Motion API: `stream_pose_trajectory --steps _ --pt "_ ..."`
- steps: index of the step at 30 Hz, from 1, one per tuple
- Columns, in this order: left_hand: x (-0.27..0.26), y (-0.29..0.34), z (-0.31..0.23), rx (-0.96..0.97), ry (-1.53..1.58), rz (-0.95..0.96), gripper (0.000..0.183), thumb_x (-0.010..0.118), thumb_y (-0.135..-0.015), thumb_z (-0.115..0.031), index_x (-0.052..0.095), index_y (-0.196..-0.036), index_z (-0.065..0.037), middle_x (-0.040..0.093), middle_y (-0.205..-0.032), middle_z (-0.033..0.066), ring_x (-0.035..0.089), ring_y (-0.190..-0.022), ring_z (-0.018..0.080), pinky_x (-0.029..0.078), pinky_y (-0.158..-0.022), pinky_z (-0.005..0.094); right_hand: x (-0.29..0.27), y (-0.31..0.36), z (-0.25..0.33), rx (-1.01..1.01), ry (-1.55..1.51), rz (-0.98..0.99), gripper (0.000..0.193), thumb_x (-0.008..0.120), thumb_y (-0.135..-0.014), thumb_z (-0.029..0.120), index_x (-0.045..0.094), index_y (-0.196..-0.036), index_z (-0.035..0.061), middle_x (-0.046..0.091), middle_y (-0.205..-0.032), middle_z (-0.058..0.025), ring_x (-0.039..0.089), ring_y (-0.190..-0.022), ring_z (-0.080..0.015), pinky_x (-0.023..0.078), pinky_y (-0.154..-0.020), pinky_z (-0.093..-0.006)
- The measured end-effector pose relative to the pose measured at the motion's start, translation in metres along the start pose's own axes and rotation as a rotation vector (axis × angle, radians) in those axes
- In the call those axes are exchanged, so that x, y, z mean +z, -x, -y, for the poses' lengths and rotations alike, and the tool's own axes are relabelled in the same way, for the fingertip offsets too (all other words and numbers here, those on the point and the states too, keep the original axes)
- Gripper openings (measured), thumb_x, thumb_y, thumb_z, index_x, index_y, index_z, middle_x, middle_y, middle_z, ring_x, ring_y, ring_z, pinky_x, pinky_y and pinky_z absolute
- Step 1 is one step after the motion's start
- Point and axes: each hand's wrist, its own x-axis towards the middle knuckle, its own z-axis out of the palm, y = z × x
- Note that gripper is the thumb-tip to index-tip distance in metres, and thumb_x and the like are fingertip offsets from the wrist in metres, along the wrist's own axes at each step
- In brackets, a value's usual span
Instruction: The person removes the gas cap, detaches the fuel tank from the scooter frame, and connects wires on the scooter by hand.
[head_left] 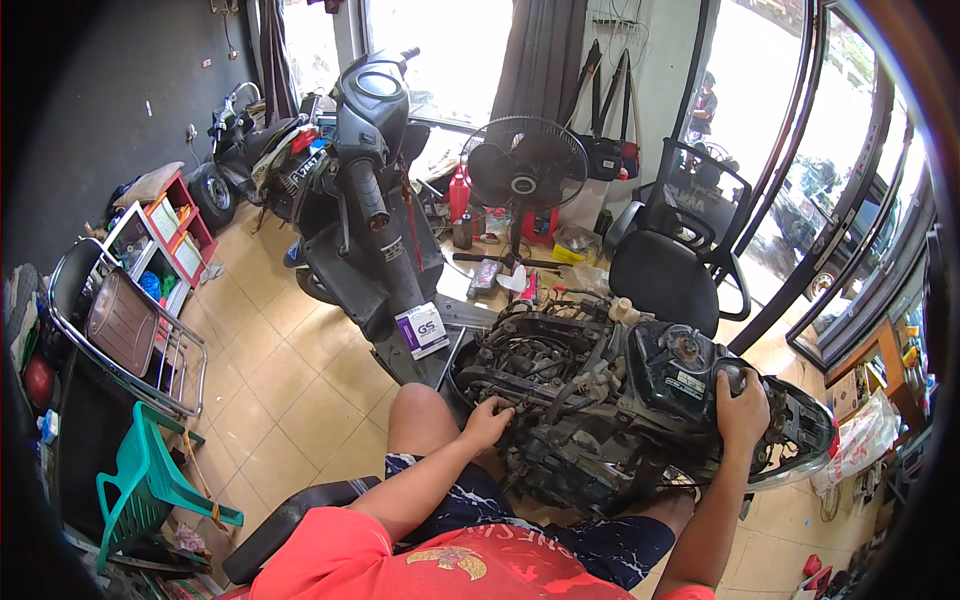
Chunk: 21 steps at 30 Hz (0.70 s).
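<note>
A stripped scooter body (560, 400) lies before my knees, its dark frame, hoses and cables exposed. My left hand (488, 422) is at the near edge of the frame, fingers curled and pinched together; what is between them is too small to make out. Farther right, my right hand (742, 410) is closed round a dark rounded part (733, 374) beside the black fuel tank (650, 365). On top of the tank is a round filler area (685, 345). Behind my right hand, the scooter's tail section (800, 425) extends to the right.
Ahead stands another dark scooter (385, 200), with a white and purple box (422, 330) on its footboard. A black fan (523, 180) and an office chair (665, 275) are beyond. Tools and small parts (490, 278) lie on the tiled floor. A green plastic chair (150, 490) is at left.
</note>
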Motion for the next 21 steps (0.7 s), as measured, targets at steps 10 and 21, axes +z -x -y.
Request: stream_pose_trajectory --steps 10,21 --pt "-0.0020 0.0011 -0.0006 0.006 -0.057 -0.006 0.023 0.064 -0.095 -0.018 0.064 -0.109 0.000 0.065 -0.086 0.0040 0.060 -0.075 0.0116 0.049 -0.067 0.0284 0.0019 0.0006 -0.0001 -0.005 0.009 -0.013 0.058 0.063 -0.089 0.051 0.064 -0.121 0.0014 0.069 -0.113 -0.0207 0.066 -0.105 -0.0379 0.052 -0.089 -0.0463" --pt "-0.0014 0.0035 -0.0083 -0.004 -0.105 0.000 0.026 0.064 -0.094 -0.019 0.063 -0.111 0.001 0.066 -0.088 0.0045 0.060 -0.077 0.0123 0.049 -0.069 0.0290 0.0012 0.0012 0.0002 -0.012 0.002 -0.024 0.056 0.063 -0.089 0.050 0.065 -0.119 0.0027 0.070 -0.111 -0.0198 0.067 -0.104 -0.0374 0.052 -0.089 -0.0457"
